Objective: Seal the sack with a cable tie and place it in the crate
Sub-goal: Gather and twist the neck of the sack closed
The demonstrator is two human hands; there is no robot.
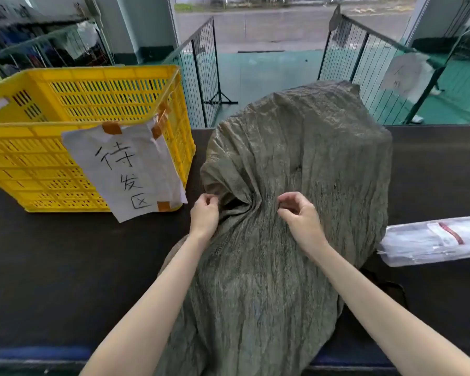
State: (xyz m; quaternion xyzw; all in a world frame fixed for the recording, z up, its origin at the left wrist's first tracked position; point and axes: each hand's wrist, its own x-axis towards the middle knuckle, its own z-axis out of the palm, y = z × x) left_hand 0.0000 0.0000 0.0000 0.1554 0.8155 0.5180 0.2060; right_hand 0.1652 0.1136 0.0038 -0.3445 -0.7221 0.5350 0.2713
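The olive sack (291, 185) lies across the middle of the dark table (52, 267). Left hand (204, 213) and right hand (300, 215) pinch its gathered fabric with curled fingers. The yellow crate (73, 109) stands at the table's far left corner.

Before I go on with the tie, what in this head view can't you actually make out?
- Cable tie: none visible; the curled fingers of the left hand and right hand hide anything they may hold.
- Sack contents: hidden by its cloth; its near end is cut off by the bottom edge.
- Crate floor: hidden behind its near wall and the taped paper sign.
- Plastic packet: cut off by the right edge, label too blurred to read.
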